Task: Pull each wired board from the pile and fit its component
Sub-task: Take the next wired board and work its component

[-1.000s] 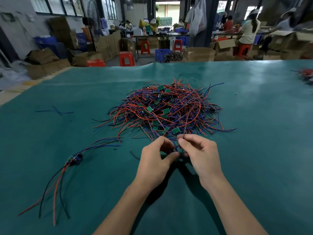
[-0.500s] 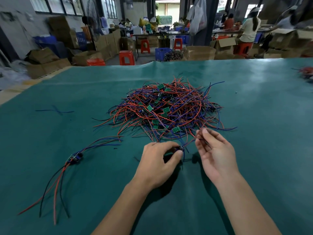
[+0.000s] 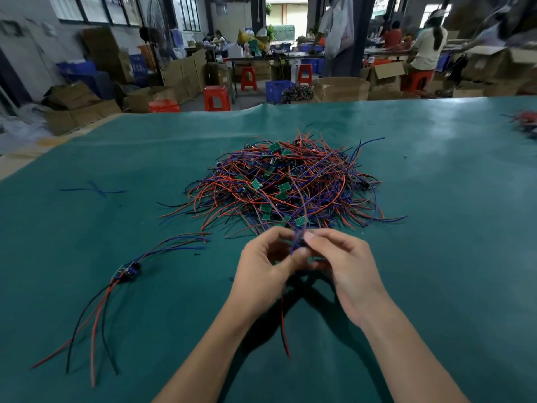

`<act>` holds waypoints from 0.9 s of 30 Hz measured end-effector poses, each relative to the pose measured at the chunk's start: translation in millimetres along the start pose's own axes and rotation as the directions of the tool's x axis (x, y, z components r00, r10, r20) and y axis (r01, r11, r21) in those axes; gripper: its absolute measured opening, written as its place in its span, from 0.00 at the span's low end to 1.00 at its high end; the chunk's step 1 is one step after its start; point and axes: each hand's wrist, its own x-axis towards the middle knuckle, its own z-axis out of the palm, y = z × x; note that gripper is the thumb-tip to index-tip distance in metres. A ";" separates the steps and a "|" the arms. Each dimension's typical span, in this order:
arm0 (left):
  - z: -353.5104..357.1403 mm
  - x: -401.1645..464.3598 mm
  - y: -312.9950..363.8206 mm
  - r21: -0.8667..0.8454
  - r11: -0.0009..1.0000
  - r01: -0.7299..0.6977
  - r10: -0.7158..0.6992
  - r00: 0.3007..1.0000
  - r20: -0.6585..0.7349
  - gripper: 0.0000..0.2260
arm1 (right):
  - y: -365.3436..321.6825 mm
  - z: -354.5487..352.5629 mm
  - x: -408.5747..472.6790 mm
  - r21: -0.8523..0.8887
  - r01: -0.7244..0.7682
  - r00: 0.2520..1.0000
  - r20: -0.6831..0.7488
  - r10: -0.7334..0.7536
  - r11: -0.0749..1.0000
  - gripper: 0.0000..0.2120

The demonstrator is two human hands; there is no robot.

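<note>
A tangled pile [image 3: 293, 184] of red, blue and black wires with small green boards lies in the middle of the teal table. Just in front of it my left hand [image 3: 267, 266] and my right hand [image 3: 340, 257] meet, fingertips pinched together on one wired board [image 3: 300, 242]. Its blue wires run up between my fingers and a red wire [image 3: 284, 324] hangs down toward me. The board itself is mostly hidden by my fingers. Two or three wired boards [image 3: 128, 270] with fitted blue parts lie to the left, wires trailing toward me.
The teal mat [image 3: 436, 286] covers the whole table. A loose blue wire [image 3: 93, 190] lies at far left. Another wire heap [image 3: 526, 123] sits at the right edge. Beyond the table are cardboard boxes, red stools and people at benches.
My right hand has come back in from the pile's edge to meet my left hand. Both now lift a wired board off the mat, with a red wire dangling below.
</note>
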 end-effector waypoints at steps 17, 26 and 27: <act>0.6 2.7 -6.9 0.063 0.984 0.168 -0.175 0.974 0.142 0.08 | 1.0 -22.5 11.4 -0.073 0.133 0.964 -0.223 -0.146 0.988 0.08; 5.7 3.7 -7.2 0.078 0.980 0.185 -0.196 0.964 0.178 0.07 | -10.8 -48.1 19.6 0.051 0.247 0.743 -0.651 -0.156 0.968 0.09; 5.7 3.3 -6.7 0.078 0.980 0.183 -0.194 0.964 0.180 0.07 | -11.0 -51.7 20.2 0.041 0.260 0.686 -0.711 -0.154 0.965 0.10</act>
